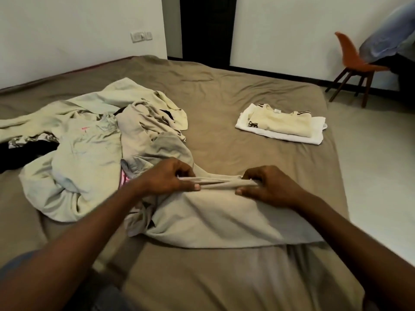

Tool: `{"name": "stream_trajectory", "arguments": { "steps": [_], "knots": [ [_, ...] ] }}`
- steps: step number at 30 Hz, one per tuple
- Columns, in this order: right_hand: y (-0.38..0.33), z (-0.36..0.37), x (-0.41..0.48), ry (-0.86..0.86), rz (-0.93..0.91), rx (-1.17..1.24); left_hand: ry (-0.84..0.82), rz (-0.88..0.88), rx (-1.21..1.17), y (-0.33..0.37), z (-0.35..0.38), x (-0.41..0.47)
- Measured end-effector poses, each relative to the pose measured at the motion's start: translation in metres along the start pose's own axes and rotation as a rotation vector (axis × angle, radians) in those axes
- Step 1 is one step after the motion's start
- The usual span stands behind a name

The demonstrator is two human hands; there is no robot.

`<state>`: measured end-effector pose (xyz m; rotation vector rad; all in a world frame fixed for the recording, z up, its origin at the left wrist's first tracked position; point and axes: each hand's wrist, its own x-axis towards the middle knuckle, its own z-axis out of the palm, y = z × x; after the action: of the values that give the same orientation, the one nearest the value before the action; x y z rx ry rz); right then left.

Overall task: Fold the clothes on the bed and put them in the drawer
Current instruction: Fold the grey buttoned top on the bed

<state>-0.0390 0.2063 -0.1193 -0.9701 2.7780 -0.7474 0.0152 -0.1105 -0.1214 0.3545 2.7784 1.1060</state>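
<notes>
A beige garment (224,218) lies spread on the brown bed (235,90) in front of me. My left hand (166,178) and my right hand (267,185) each pinch its bunched upper edge, stretched taut between them just above the sheet. To the left sits a heap of unfolded pale clothes (89,135) with some black and patterned pieces. Two folded garments (283,124), cream on white, are stacked at the bed's right side. No drawer is in view.
An orange chair (352,61) with dark wooden legs stands on the pale floor at the far right, with blue cloth (386,41) draped beside it. A dark doorway (206,28) lies beyond the bed. White walls run behind.
</notes>
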Motion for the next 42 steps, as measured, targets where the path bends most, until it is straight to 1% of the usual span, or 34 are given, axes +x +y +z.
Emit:
{"name": "stream_trajectory", "arguments": {
  "steps": [3,4,5,7,9,10,12,13,14,15,16,17,18,19,20,21,22,24,25,26,27,28,29,30,32,33,35,36,37,38,39,40,41,42],
  "knots": [
    [-0.005,-0.058,0.014,0.125,-0.005,-0.296,-0.076,0.006,0.341,0.026,-0.057,0.002],
    [-0.003,-0.076,0.017,0.188,0.019,-0.360,-0.064,-0.006,0.415,0.033,-0.074,0.003],
    [-0.002,-0.098,0.016,0.279,0.049,-0.407,0.008,0.014,0.510,0.043,-0.092,0.004],
    [-0.005,-0.140,0.009,0.434,0.105,-0.441,0.226,0.029,0.702,0.067,-0.126,0.004],
    [-0.011,-0.175,0.008,0.582,0.123,-0.466,0.514,0.030,0.791,0.090,-0.160,0.011],
    [-0.020,-0.195,0.003,0.671,0.116,-0.475,0.668,0.027,0.748,0.111,-0.174,0.009],
    [-0.043,-0.235,-0.006,0.900,0.071,-0.480,1.003,0.095,0.509,0.158,-0.195,0.008],
    [-0.057,-0.255,-0.010,1.025,0.034,-0.446,1.184,0.187,0.376,0.180,-0.203,0.007],
    [-0.069,-0.273,-0.015,1.150,-0.002,-0.399,1.324,0.298,0.282,0.199,-0.207,0.005],
    [-0.082,-0.294,-0.022,1.236,-0.003,-0.383,1.384,0.427,0.289,0.217,-0.209,0.004],
    [-0.086,-0.308,-0.026,1.240,0.036,-0.401,1.323,0.532,0.428,0.227,-0.207,-0.001],
    [-0.088,-0.325,-0.034,1.186,0.110,-0.469,1.174,0.597,0.656,0.236,-0.210,-0.005],
    [-0.085,-0.339,-0.040,1.105,0.184,-0.557,0.976,0.593,0.915,0.240,-0.218,-0.007],
    [-0.080,-0.348,-0.045,1.049,0.244,-0.622,0.821,0.539,1.125,0.241,-0.228,-0.009],
    [-0.074,-0.360,-0.051,1.027,0.287,-0.667,0.747,0.467,1.249,0.247,-0.239,-0.009],
    [-0.068,-0.367,-0.055,1.007,0.322,-0.700,0.733,0.394,1.258,0.249,-0.247,-0.008],
    [-0.060,-0.371,-0.057,0.977,0.360,-0.723,0.750,0.356,1.164,0.251,-0.255,-0.004],
    [-0.045,-0.369,-0.057,0.911,0.429,-0.699,0.778,0.343,0.795,0.250,-0.261,0.000],
    [-0.035,-0.366,-0.056,0.895,0.453,-0.651,0.755,0.361,0.579,0.247,-0.260,0.004],
    [-0.025,-0.363,-0.054,0.880,0.485,-0.607,0.693,0.382,0.379,0.244,-0.260,0.006],
    [-0.012,-0.357,-0.053,0.858,0.520,-0.578,0.600,0.364,0.237,0.239,-0.256,0.013],
    [-0.002,-0.352,-0.053,0.825,0.551,-0.574,0.513,0.312,0.185,0.234,-0.252,0.019],
    [0.011,-0.347,-0.051,0.784,0.575,-0.590,0.443,0.231,0.245,0.227,-0.247,0.027],
    [0.020,-0.341,-0.051,0.732,0.597,-0.622,0.383,0.128,0.391,0.219,-0.244,0.039],
    [0.039,-0.328,-0.046,0.644,0.644,-0.719,0.321,-0.095,0.828,0.204,-0.232,0.066],
    [0.049,-0.323,-0.042,0.603,0.680,-0.755,0.312,-0.184,0.981,0.198,-0.223,0.078],
    [0.065,-0.311,-0.029,0.488,0.819,-0.700,0.308,-0.342,1.115,0.187,-0.204,0.103],
    [0.075,-0.306,-0.020,0.440,0.895,-0.570,0.313,-0.423,1.115,0.181,-0.197,0.119],
    [0.086,-0.301,-0.010,0.431,0.938,-0.349,0.328,-0.474,1.075,0.176,-0.191,0.136],
    [0.091,-0.297,-0.002,0.461,0.957,-0.029,0.339,-0.512,1.004,0.167,-0.189,0.153],
    [0.094,-0.293,0.008,0.488,0.954,0.345,0.354,-0.535,0.788,0.160,-0.187,0.169],
    [0.099,-0.291,0.019,0.514,0.954,0.665,0.362,-0.551,0.496,0.155,-0.186,0.190],
    [0.097,-0.291,0.027,0.555,0.914,0.928,0.402,-0.540,0.147,0.153,-0.187,0.204],
    [0.100,-0.292,0.040,0.629,0.846,1.123,0.456,-0.496,-0.190,0.155,-0.189,0.220]
  ]
}}
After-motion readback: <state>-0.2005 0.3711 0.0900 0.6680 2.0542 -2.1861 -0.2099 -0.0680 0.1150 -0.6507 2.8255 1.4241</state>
